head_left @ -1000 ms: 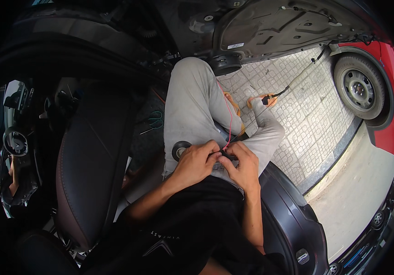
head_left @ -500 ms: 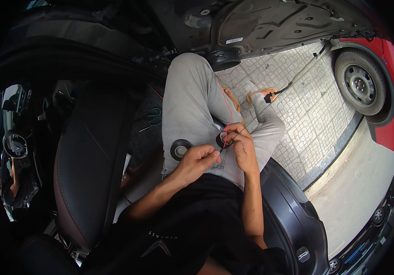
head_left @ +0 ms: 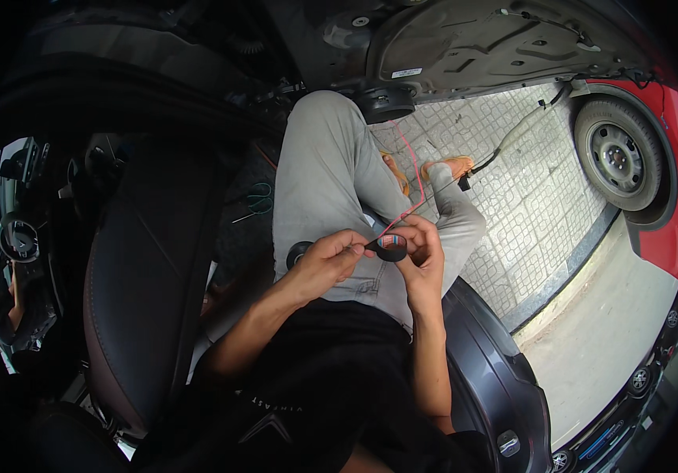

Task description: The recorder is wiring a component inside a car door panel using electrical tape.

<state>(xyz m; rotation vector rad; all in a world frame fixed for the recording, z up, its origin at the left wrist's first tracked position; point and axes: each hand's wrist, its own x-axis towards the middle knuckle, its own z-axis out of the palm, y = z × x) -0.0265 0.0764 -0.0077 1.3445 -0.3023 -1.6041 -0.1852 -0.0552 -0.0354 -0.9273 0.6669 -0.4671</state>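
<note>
- Left hand [head_left: 331, 260], lower middle of the frame: thumb and fingers are closing narrowly on a dark strip [head_left: 370, 246]; whether this is tape or wire end, cannot tell.
- Right hand [head_left: 423, 256], just right of centre: is holding a black tape roll [head_left: 392, 255] between thumb below and fingers above.
- Key relation: the tape roll is sitting between the two hands, touching the right one, so that hand is nearer; from the left hand's pinch it is lying directly to the right, close by, with the dark strip bridging the gap.
- Roll's attitude: the ring is tilting, its printed core showing, its oval stretching roughly left to right in the frame.
- Red wire [head_left: 417, 165]: is running down from the upper middle, bending near the right foot, then slanting down and left toward the roll and the pinch.
- Second roll [head_left: 298, 251]: is resting on the grey trousers [head_left: 315, 158], left of the left hand and partly hidden by it.
- Around: a teal-handled tool [head_left: 260, 199] is lying left of the knees; a black connector [head_left: 465, 183] is hanging beside the right foot [head_left: 451, 167].
</note>
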